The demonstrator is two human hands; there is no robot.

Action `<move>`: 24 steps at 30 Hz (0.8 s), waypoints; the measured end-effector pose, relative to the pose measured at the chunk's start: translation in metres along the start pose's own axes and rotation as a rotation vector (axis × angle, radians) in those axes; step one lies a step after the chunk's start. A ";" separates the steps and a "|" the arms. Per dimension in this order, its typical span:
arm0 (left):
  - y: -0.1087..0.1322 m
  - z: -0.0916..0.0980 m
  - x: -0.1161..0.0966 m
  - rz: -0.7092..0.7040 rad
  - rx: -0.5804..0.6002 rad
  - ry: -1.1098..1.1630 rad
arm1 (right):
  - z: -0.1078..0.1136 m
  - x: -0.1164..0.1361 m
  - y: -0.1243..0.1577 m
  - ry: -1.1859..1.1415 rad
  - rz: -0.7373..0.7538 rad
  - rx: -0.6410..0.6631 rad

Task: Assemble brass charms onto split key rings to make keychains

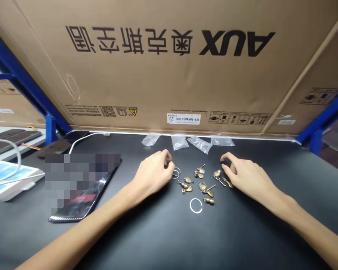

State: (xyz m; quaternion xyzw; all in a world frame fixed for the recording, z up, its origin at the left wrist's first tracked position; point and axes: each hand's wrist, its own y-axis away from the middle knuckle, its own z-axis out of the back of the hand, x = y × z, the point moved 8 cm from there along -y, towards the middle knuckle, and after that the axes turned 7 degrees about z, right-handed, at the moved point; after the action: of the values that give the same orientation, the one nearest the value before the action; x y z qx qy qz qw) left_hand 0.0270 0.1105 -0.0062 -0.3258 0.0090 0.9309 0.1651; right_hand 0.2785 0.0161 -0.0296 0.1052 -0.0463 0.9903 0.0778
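My left hand (154, 172) rests on the black tabletop with loosely bent fingers and a small gap between thumb and forefinger. Right beside its fingertips lie two thin metal split rings (175, 173); whether it touches them is unclear. Across from it, my right hand (248, 178) curves in a similar way, thumb and forefinger apart. A small bronze charm (228, 182) lies just by its thumb. Between the hands are several more bronze pendants (188, 180), some shaped like gourds (208, 201), and small key-like pieces (211, 188). A larger silver key ring (196, 206) lies nearest me.
Several clear plastic bags (199, 144) lie along the back edge, before a large cardboard box (169, 82). At left is a dark tablet (87, 198), partly blurred out, with a white cable (84, 138) and a white-blue box (11, 180). Blue metal posts (315, 140) flank the table.
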 end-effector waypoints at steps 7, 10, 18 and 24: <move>0.010 -0.011 -0.003 -0.054 0.068 -0.178 | -0.001 0.000 0.001 0.001 0.003 0.002; 0.010 -0.013 -0.001 -0.064 0.086 -0.169 | 0.000 0.000 0.002 -0.007 0.010 0.002; 0.010 -0.005 -0.009 -0.087 0.056 -0.009 | 0.005 0.002 0.002 -0.022 0.017 -0.036; 0.016 -0.005 -0.025 -0.089 0.137 0.305 | 0.032 0.037 0.019 -0.195 0.231 -0.286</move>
State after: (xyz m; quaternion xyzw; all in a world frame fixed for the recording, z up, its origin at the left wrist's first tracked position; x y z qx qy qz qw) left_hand 0.0434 0.0867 0.0033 -0.4513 0.0831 0.8596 0.2246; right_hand 0.2460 -0.0003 0.0080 0.1826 -0.2053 0.9611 -0.0269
